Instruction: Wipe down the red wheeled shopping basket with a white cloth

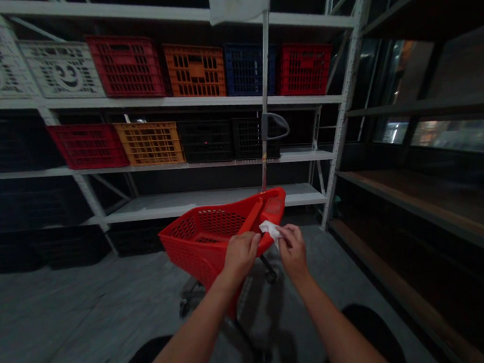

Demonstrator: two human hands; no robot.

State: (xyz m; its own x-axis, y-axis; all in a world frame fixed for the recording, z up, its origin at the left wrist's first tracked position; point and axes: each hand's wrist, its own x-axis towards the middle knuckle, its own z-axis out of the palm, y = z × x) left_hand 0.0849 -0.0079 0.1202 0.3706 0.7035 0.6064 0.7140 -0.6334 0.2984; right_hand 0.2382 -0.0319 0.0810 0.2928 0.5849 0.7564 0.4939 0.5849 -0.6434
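A red plastic shopping cart on small wheels stands on the grey floor just in front of me. My left hand is closed over the cart's near rim. My right hand is beside it, fingers pinched on a small white cloth or tissue held against the rim between both hands. A thin metal pole rises from the cart's far end to a pale flag at the top.
White metal shelving along the back holds red, orange, blue, white and black crates. Dark wooden shelves run along the right. Black crates sit low on the left. My knees show at the bottom.
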